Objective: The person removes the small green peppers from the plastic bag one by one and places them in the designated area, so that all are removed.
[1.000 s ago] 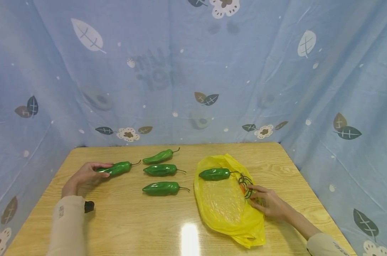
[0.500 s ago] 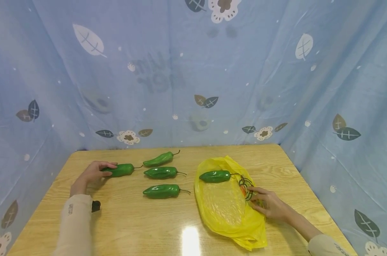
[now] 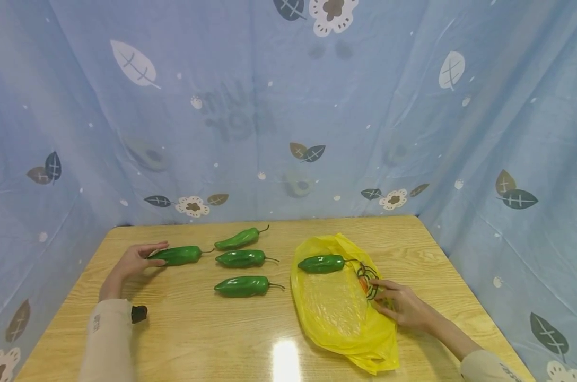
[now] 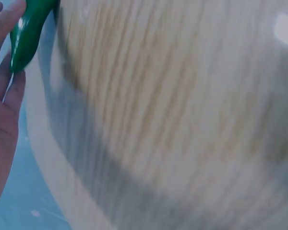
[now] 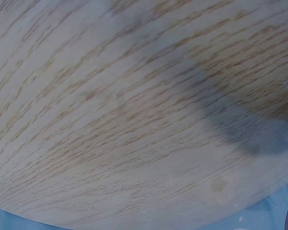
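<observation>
My left hand (image 3: 132,261) is at the pointed end of a green pepper (image 3: 181,255) on the left, its fingers fairly straight and the thumb against the near side. In the left wrist view the pepper (image 4: 30,33) lies against the fingers. My right hand (image 3: 403,305) pinches the right edge of a yellow plastic bag (image 3: 333,323), fingertips right at a cluster of thin, curved dark-green stems (image 3: 370,275). Something orange-red (image 3: 363,284) shows among them. Another green pepper (image 3: 322,263) lies across the bag's upper part. The right wrist view hides what the hand holds.
Three more green peppers lie in a column in the middle: an upper one (image 3: 238,239), a middle one (image 3: 241,258) and a lower one (image 3: 242,286). All rest on a wooden table (image 3: 212,339). A blue patterned curtain (image 3: 250,122) encloses the back and sides.
The left pepper has shifted slightly right and now lies straighter. My left hand has since drawn back a little left, its fingers lifting off the pepper's top. The right hand has stayed put.
</observation>
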Tool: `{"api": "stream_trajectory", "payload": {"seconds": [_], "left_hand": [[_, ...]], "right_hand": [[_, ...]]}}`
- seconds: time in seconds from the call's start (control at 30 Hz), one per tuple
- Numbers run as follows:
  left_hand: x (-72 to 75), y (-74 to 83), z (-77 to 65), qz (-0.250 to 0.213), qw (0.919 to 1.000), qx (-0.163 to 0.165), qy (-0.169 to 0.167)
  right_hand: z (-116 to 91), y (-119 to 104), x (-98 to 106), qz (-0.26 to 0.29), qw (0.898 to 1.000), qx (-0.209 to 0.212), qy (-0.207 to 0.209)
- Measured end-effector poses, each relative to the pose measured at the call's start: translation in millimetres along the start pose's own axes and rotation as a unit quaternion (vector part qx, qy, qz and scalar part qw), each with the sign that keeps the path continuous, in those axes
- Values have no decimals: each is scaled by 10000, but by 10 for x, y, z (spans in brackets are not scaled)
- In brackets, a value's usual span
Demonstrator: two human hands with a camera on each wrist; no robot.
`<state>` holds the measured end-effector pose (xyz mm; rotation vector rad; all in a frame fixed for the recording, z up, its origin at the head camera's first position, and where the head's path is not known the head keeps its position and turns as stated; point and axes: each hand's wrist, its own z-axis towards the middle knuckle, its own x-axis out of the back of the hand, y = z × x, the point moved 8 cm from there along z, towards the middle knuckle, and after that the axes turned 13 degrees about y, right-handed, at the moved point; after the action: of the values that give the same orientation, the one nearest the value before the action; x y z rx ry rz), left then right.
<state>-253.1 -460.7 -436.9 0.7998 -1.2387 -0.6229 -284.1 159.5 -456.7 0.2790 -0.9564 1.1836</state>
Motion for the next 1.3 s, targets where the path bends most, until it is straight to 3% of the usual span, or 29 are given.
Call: {"api": "stream_trajectory", "payload": {"seconds": [0.27, 0.5, 0.6, 0.87, 1.1, 1.3], "left_hand": [[217, -156, -310, -334, 9958, 757, 400], [396, -229, -566, 331, 9956, 735, 481], [425, -233, -669, 277, 9960, 692, 484], [345, -85, -910, 59, 9982, 188, 571], [144, 147, -1110, -1034, 9917, -585, 495], [-66, 378, -1206, -1248, 9873, -925, 323]], "right_hand": [[-16, -3, 28, 19, 10000, -3, 57], [-12, 1, 11, 31, 10000, 41, 21], [4, 6, 18, -13, 10000, 42, 64], [23, 0, 2, -18, 10000, 59, 78], [61, -4, -19, 87, 9998, 133, 151], [60, -9, -9, 204, 9996, 115, 160]]}}
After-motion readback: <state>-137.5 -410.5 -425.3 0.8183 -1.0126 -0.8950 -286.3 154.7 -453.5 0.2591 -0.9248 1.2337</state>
